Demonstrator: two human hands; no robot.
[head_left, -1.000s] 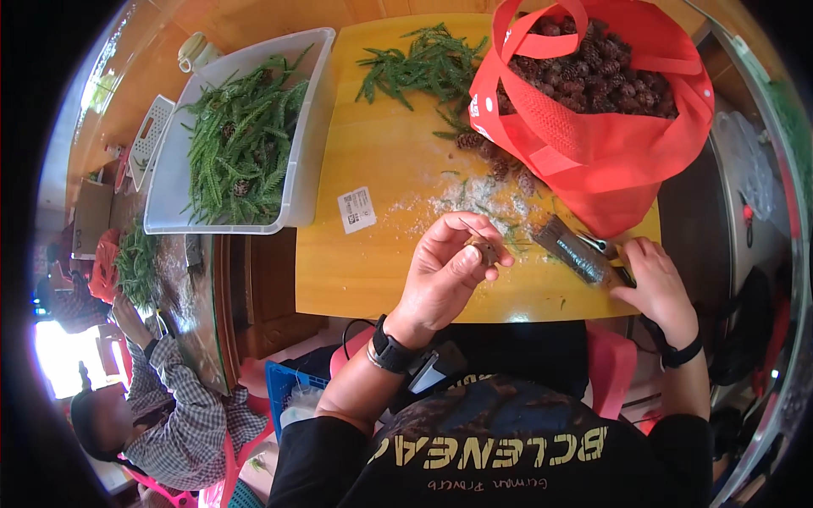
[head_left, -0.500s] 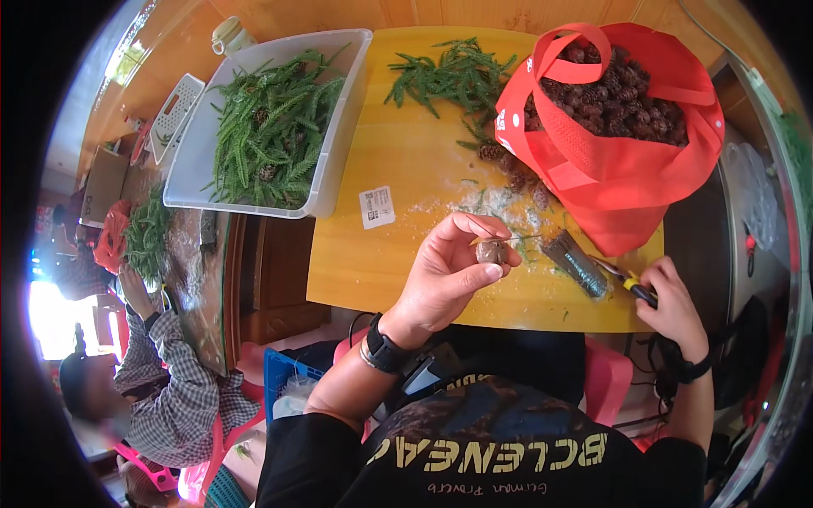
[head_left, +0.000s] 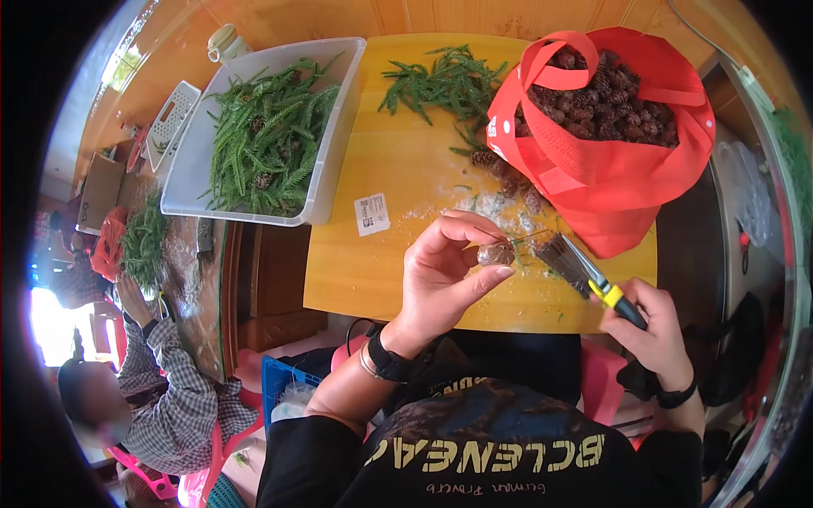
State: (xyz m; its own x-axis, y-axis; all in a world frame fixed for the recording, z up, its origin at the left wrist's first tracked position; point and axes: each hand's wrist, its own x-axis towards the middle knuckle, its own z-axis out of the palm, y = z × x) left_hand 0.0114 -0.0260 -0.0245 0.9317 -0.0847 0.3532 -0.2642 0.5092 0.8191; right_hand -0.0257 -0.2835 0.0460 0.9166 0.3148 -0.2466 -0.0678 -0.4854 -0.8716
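Raised over the near part of the table, my left hand (head_left: pixel 440 275) pinches a small round brown thing (head_left: pixel 494 253) between thumb and fingers. Its exact kind is unclear. A thin wire (head_left: pixel 528 234) sticks out to the right from the same fingertips. My right hand (head_left: pixel 648 326) is closed around the black and yellow handles of a pair of pliers (head_left: pixel 611 298). Their long metal jaws point up and left, over a bundle of thin dark wires (head_left: pixel 559 261) lying on the yellow table (head_left: pixel 373 279). How far the jaws are apart is hard to see.
A red bag (head_left: pixel 627 186) full of pine cones (head_left: pixel 618 93) stands back right; loose cones lie beside it. Green sprigs (head_left: pixel 445 80) and a white label (head_left: pixel 372 214) are on the table. A clear bin (head_left: pixel 326 182) holds more greenery. Another person (head_left: pixel 182 398) sits at left.
My right hand has lifted the pliers and moved left, bringing their jaws over the wire bundle. My left hand stays nearly where it was with the brown thing. The view has shifted slightly.
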